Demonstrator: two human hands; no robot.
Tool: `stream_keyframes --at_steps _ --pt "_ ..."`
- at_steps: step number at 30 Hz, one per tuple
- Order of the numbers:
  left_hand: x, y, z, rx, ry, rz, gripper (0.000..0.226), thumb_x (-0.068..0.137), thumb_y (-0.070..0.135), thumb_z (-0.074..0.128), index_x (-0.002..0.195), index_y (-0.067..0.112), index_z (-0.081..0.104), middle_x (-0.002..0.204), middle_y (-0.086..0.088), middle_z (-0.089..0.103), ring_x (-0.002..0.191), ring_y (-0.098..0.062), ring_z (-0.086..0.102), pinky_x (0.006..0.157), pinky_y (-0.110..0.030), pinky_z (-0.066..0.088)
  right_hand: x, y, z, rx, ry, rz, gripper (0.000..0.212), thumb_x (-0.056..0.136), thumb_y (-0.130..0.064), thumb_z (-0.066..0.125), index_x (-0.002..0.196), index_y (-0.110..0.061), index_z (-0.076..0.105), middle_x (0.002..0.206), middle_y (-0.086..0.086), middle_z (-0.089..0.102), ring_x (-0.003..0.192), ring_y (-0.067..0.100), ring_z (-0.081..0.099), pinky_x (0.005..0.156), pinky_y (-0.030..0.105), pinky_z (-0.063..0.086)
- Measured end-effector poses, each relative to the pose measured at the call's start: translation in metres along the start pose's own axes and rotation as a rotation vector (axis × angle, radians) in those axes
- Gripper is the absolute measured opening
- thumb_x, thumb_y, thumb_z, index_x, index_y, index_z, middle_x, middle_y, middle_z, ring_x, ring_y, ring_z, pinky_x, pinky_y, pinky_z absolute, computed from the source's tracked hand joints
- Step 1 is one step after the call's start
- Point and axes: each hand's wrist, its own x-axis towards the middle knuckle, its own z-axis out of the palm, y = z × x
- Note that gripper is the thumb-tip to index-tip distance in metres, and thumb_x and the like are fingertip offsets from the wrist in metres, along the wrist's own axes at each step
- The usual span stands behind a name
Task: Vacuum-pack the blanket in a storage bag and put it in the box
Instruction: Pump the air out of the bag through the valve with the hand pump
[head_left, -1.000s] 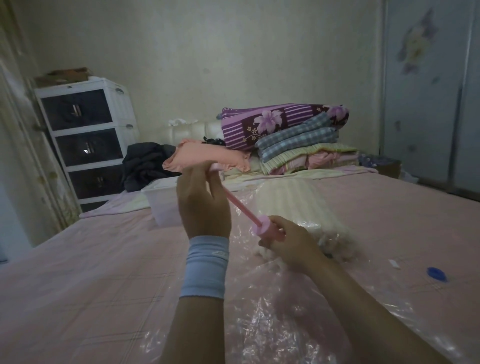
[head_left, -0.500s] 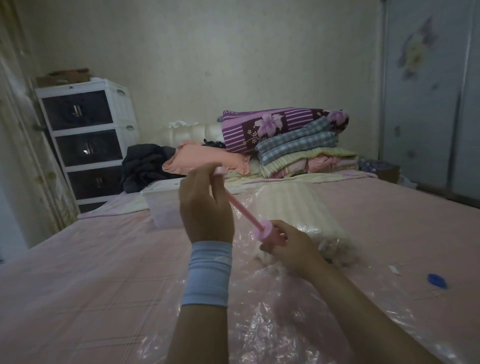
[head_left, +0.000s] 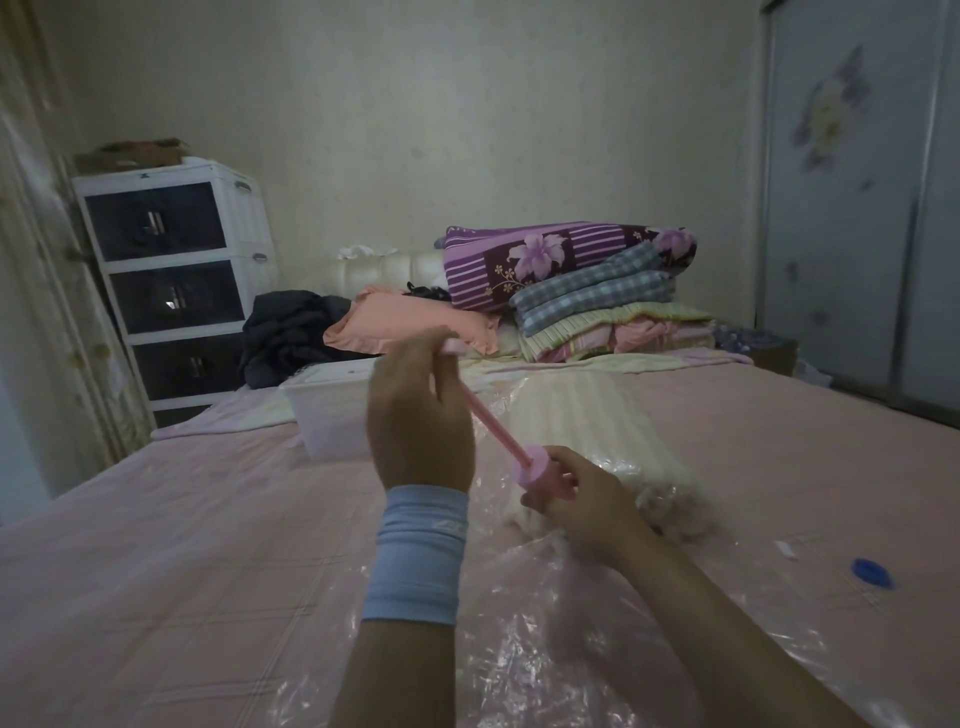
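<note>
A dim bedroom, with a pink checked bed (head_left: 156, 571) filling the view. Nearest, a clear plastic storage bag (head_left: 519, 665) lies crumpled on the bed under both forearms. The left hand (head_left: 421, 421), a pale blue wristband (head_left: 415, 556) below it, is closed around the raised handle of a pink hand pump (head_left: 493, 431). The right hand (head_left: 582, 504) is wrapped around the pump's body, pressed down on the bag. Just beyond, a cream striped blanket (head_left: 576, 415) sits inside the bag. A blue cap (head_left: 872, 572) lies to the right. Farther left stands a white box (head_left: 327, 410), then folded bedding (head_left: 587, 296) by the wall.
</note>
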Motion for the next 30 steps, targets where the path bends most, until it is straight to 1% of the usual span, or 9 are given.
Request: stream_keyframes --at_steps 4,9,11,15,17,20,24,26,30 --pt "-0.024 -0.002 0.011 -0.025 -0.034 -0.047 0.014 0.095 0.01 0.056 0.103 0.012 0.066 0.099 0.001 0.067 0.094 -0.01 0.061 0.089 -0.018 0.047 -0.001 0.002 0.002 0.003 -0.022 0.001 0.044 0.076 -0.043 0.081 0.115 -0.047 0.061 0.099 -0.019 0.07 0.091 0.005 0.066 0.086 0.039 0.057" --pt "-0.072 -0.011 0.029 -0.025 -0.659 -0.215 0.015 0.092 0.018 0.055 0.096 0.021 0.07 0.096 0.005 0.068 0.087 -0.013 0.06 0.083 -0.035 0.053 -0.001 0.002 0.002 0.026 0.006 -0.012 0.037 0.076 -0.053 0.074 0.111 -0.047 0.062 0.095 -0.018 0.071 0.09 0.007 0.067 0.085 0.042 0.057" --pt "-0.058 -0.009 0.023 0.011 -0.584 -0.178 0.015 0.093 0.022 0.056 0.098 0.024 0.071 0.094 0.005 0.071 0.082 -0.011 0.063 0.079 -0.033 0.056 -0.001 0.002 0.002 0.027 0.006 -0.018 0.041 0.075 -0.05 0.076 0.113 -0.046 0.061 0.097 -0.017 0.071 0.091 0.007 0.066 0.086 0.042 0.057" --pt "-0.011 0.005 0.003 -0.004 -0.071 -0.027 0.014 0.093 0.016 0.058 0.103 0.013 0.068 0.093 0.001 0.069 0.084 -0.009 0.06 0.079 -0.022 0.052 -0.001 0.001 0.0 0.04 0.0 -0.009 0.039 0.079 -0.042 0.079 0.113 -0.048 0.061 0.098 -0.02 0.069 0.092 0.003 0.064 0.086 0.038 0.057" --pt "-0.004 0.008 0.004 -0.01 0.039 -0.01 0.013 0.094 0.013 0.059 0.103 0.011 0.067 0.097 0.001 0.067 0.089 -0.009 0.059 0.083 -0.02 0.048 -0.001 0.0 -0.001 0.037 -0.016 -0.017 0.035 0.08 -0.041 0.078 0.11 -0.048 0.061 0.098 -0.02 0.068 0.092 0.003 0.063 0.085 0.037 0.056" --pt "-0.034 0.004 0.017 -0.043 -0.12 -0.032 0.011 0.093 0.014 0.058 0.101 0.014 0.066 0.097 0.002 0.067 0.089 -0.011 0.06 0.083 -0.027 0.053 -0.004 -0.001 -0.004 0.03 -0.011 -0.019 0.037 0.08 -0.039 0.08 0.112 -0.045 0.062 0.099 -0.017 0.069 0.092 0.004 0.063 0.086 0.035 0.056" --pt "-0.073 -0.008 0.03 -0.018 -0.652 -0.216 0.014 0.092 0.023 0.057 0.092 0.02 0.07 0.092 0.002 0.069 0.084 -0.016 0.062 0.079 -0.037 0.053 -0.004 0.001 -0.004 0.029 -0.016 -0.029 0.039 0.078 -0.043 0.08 0.113 -0.045 0.063 0.096 -0.016 0.071 0.09 0.003 0.066 0.085 0.036 0.056" --pt "-0.06 -0.006 0.023 -0.011 -0.597 -0.17 0.014 0.092 0.023 0.058 0.091 0.021 0.072 0.088 0.002 0.072 0.079 -0.015 0.065 0.076 -0.036 0.056 -0.005 0.001 -0.003 0.021 -0.008 -0.035 0.041 0.078 -0.043 0.079 0.114 -0.046 0.062 0.097 -0.017 0.071 0.09 0.003 0.065 0.085 0.036 0.056" --pt "-0.01 0.008 0.002 -0.038 -0.051 0.019 0.016 0.093 0.016 0.059 0.103 0.011 0.07 0.095 0.001 0.071 0.084 -0.009 0.064 0.081 -0.021 0.053 -0.004 0.0 -0.006 0.023 0.012 -0.032 0.043 0.077 -0.044 0.08 0.117 -0.047 0.062 0.098 -0.019 0.07 0.091 0.0 0.063 0.085 0.033 0.055"
